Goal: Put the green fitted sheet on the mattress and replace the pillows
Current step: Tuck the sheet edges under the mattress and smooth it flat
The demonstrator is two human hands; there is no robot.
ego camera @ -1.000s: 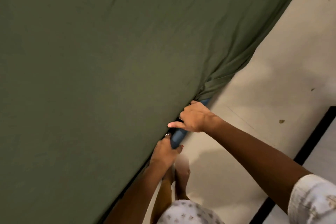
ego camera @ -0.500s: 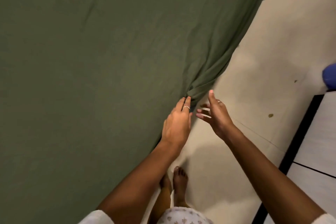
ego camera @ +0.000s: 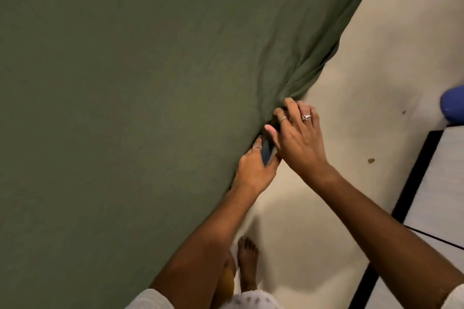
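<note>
Hands (ego camera: 278,150) tuck soft, wrinkled green sheet (ego camera: 150,83).

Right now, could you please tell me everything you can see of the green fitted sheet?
The green fitted sheet is plain olive cloth, matte and soft-looking, spread over most of the bed top with light creases. Along the side edge beside the pale floor it gathers into folds. The left hand grips that edge, fingers tucked under, where a dark blue strip shows beneath. The right hand rests its fingers on the bunched folds just above. No pillows are visible.
</note>
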